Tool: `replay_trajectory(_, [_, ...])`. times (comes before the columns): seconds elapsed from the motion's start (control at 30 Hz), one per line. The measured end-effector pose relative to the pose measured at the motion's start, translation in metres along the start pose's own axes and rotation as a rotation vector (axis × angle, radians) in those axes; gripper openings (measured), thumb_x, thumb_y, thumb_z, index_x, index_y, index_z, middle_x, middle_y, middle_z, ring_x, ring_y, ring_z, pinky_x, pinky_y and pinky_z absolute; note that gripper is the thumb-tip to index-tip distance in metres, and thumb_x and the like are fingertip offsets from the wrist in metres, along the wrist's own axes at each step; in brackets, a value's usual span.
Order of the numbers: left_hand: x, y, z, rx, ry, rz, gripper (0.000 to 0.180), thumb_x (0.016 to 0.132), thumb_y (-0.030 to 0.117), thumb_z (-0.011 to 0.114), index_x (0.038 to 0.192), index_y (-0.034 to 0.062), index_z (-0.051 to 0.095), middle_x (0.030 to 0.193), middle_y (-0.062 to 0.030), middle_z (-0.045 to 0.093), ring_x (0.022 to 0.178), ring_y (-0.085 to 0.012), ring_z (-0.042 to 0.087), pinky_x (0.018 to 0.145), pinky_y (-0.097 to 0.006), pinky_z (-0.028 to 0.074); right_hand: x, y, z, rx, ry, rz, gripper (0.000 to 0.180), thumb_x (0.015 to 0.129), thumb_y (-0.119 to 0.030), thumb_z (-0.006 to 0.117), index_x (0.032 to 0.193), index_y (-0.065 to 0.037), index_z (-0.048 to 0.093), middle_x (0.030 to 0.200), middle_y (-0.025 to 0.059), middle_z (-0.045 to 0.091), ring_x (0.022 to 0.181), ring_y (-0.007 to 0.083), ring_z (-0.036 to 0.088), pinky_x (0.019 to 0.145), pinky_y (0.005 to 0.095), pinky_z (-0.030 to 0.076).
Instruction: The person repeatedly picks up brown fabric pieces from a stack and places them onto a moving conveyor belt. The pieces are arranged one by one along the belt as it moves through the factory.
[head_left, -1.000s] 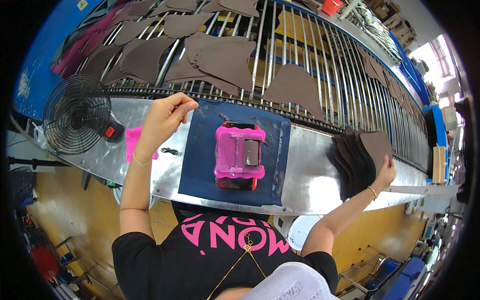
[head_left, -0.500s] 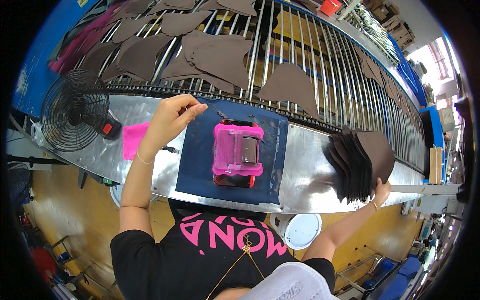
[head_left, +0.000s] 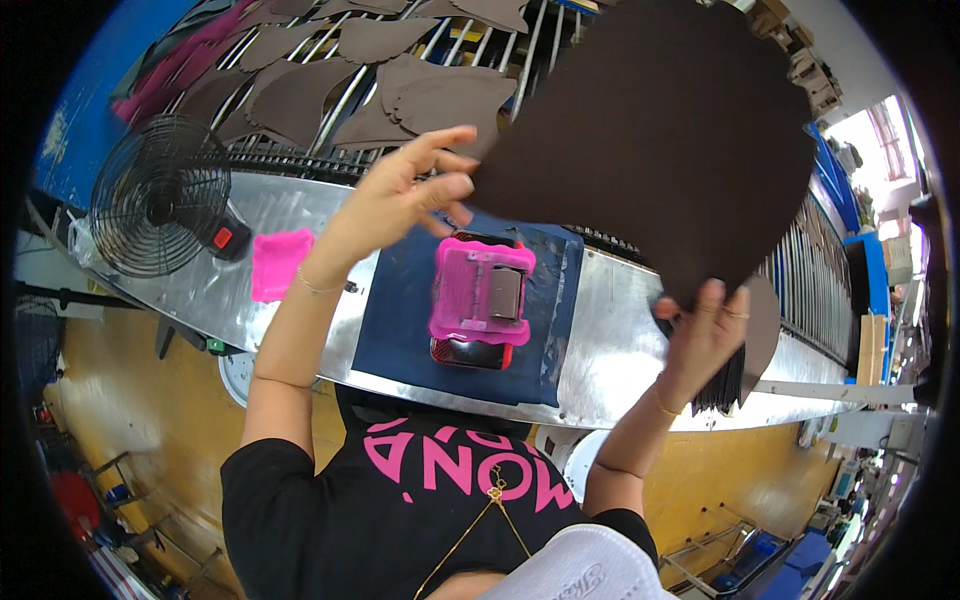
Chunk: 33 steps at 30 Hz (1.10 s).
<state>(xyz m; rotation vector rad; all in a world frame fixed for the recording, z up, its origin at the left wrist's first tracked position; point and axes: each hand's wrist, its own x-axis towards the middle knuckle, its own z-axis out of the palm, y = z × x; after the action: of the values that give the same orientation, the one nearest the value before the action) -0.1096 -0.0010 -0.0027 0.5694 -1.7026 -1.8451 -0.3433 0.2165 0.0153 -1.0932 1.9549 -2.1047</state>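
Observation:
A large dark brown flat cut piece (head_left: 650, 150), like leather or fabric, is raised over the right part of the bench. Its lower edge is pinched in my right hand (head_left: 705, 335). My left hand (head_left: 410, 195) is beside the piece's left corner with fingers apart; whether a fingertip touches it I cannot tell. Below my hands, a pink tray-like holder with a grey roller (head_left: 480, 292) sits over a black and red base (head_left: 470, 353) on a dark blue mat (head_left: 400, 340). The raised piece partly hides a stack of similar brown pieces (head_left: 763, 325).
A black wire fan (head_left: 160, 195) and a pink square pad (head_left: 280, 262) are on the metal bench (head_left: 620, 350) at left. Beyond it runs a rack of metal bars carrying several brown cut pieces (head_left: 440, 95). A white round lid (head_left: 585, 460) shows below the bench edge.
My right hand has lifted a brown piece off the stack and brought it left and up. My left hand has moved right toward its corner, its fingers spreading.

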Motion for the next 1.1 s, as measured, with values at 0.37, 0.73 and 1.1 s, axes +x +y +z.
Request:
replay_trajectory(0.37, [-0.096, 0.052, -0.091, 0.460, 0.434, 0.013, 0.016, 0.087, 0.003, 0.061, 0.102, -0.0033, 0.062, 0.078, -0.0068, 0.065, 0.067, -0.0109, 0.065, 0.058, -0.021, 0.052, -0.049, 0.044, 0.095, -0.042, -0.637, -0.060, 0.029, 0.072, -0.007, 0.077, 0.097, -0.002, 0.064, 0.081, 0.0091, 0.067, 0.075, 0.0205, 0.057, 0.067, 0.0276, 0.047])
replay_trajectory(0.73, [-0.097, 0.022, -0.070, 0.492, 0.317, -0.034, 0.011, 0.086, -0.002, 0.058, 0.097, -0.0053, 0.058, 0.079, -0.0067, 0.062, 0.065, -0.0103, 0.063, 0.056, -0.021, 0.051, -0.046, 0.058, 0.056, -0.280, -0.609, -0.304, 0.012, 0.066, -0.005, 0.078, 0.076, -0.007, 0.072, 0.074, 0.0071, 0.068, 0.063, 0.0228, 0.059, 0.089, 0.0353, 0.039])
replay_trajectory(1.1, [-0.021, -0.015, 0.008, 0.903, -0.187, 0.280, 0.012, 0.075, 0.009, 0.069, 0.085, 0.0031, 0.064, 0.075, -0.0085, 0.059, 0.069, -0.0254, 0.059, 0.062, -0.034, 0.046, -0.073, 0.107, -0.059, -0.440, -0.398, -0.183, 0.011, 0.077, 0.001, 0.066, 0.086, -0.005, 0.064, 0.088, 0.0092, 0.072, 0.067, 0.0165, 0.062, 0.085, 0.0340, 0.041])
